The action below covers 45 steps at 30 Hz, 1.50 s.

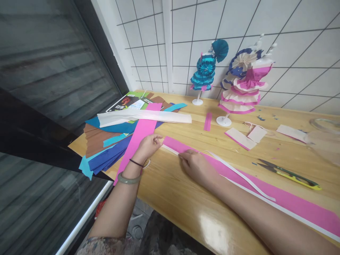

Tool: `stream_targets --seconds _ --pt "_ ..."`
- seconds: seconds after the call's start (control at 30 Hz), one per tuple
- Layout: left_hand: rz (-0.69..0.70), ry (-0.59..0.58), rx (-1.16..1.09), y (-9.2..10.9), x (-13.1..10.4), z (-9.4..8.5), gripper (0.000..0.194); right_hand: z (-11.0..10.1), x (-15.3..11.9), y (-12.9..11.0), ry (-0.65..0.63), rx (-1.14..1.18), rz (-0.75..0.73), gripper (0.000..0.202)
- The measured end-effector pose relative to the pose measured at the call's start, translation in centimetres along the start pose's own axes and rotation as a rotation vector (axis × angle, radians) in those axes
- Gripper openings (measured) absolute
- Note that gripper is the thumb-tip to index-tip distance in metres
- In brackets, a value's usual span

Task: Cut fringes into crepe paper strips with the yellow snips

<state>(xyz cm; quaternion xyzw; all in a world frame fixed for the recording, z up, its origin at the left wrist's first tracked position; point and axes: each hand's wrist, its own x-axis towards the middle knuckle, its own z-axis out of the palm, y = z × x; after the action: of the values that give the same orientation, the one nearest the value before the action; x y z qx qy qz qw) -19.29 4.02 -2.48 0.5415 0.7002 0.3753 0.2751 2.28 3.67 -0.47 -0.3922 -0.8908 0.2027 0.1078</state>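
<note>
A long pink crepe paper strip (255, 180) with a white lower edge runs across the table to the lower right. At its left end is my left hand (149, 146), its fingers pinched together by the corner. My right hand (195, 163) has its curled fingers closed on the strip's white edge, a short way to the right; the fingertips are partly hidden. A narrow white strip (241, 174) lies loosely along the pink paper, beyond my right forearm. Yellow-handled thread snips (292, 174) rest on the table farther right.
Folded crepe paper in blue (108, 159), brown (92, 140), pink (143, 132) and white (164, 116) piles up at left. Behind stand a teal paper dress (204, 76) and a pink-and-white one (241, 94) on stands. Cut paper pieces (240, 138) lie at right.
</note>
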Motion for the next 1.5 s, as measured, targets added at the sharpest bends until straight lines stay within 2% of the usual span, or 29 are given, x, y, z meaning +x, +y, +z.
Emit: stream_targets --seconds 0.17,0.5,0.67,0.77,0.9,1.03,1.17,1.23,1.33,1.43,1.5 --pt "0.001 -0.003 -0.013 0.1 -0.1 0.0 0.033 0.0 0.0 -0.1 -0.009 -0.012 -0.002 0.032" --pt "0.02 -0.002 0.0 -0.4 0.1 0.0 0.033 0.3 -0.3 -0.2 -0.053 -0.188 0.014 0.031" --pt "0.051 -0.011 0.027 -0.7 0.2 0.0 0.033 -0.5 -1.0 -0.4 -0.121 -0.316 0.029 0.019" --pt "0.059 -0.024 0.122 -0.7 0.1 -0.1 0.034 -1.2 -1.3 -0.7 -0.171 -0.4 0.02 0.019" --pt "0.106 -0.054 0.378 0.2 -0.1 -0.1 0.034 -1.7 -1.8 -1.1 -0.194 -0.49 -0.018 0.029" --pt "0.22 -0.006 0.666 2.1 -1.8 0.3 0.029 -1.7 -2.3 -1.2 -0.177 -0.499 -0.046 0.036" --pt "0.375 0.047 0.924 4.0 -5.6 1.9 0.023 -1.4 -2.6 -0.7 -0.152 -0.468 -0.055 0.039" --pt "0.46 -0.021 0.916 4.4 -7.4 3.1 0.023 -1.1 -2.7 -0.3 -0.136 -0.437 -0.063 0.037" --pt "0.548 -0.043 0.824 4.2 -9.2 4.8 0.027 -0.9 -2.8 0.2 -0.111 -0.381 -0.067 0.033" --pt "0.563 -0.019 0.778 3.9 -9.7 5.7 0.033 -1.1 -3.0 0.7 -0.093 -0.332 -0.065 0.031" --pt "0.548 -0.02 0.765 4.0 -9.6 5.8 0.031 -1.6 -3.1 1.2 -0.065 -0.218 -0.048 0.034"
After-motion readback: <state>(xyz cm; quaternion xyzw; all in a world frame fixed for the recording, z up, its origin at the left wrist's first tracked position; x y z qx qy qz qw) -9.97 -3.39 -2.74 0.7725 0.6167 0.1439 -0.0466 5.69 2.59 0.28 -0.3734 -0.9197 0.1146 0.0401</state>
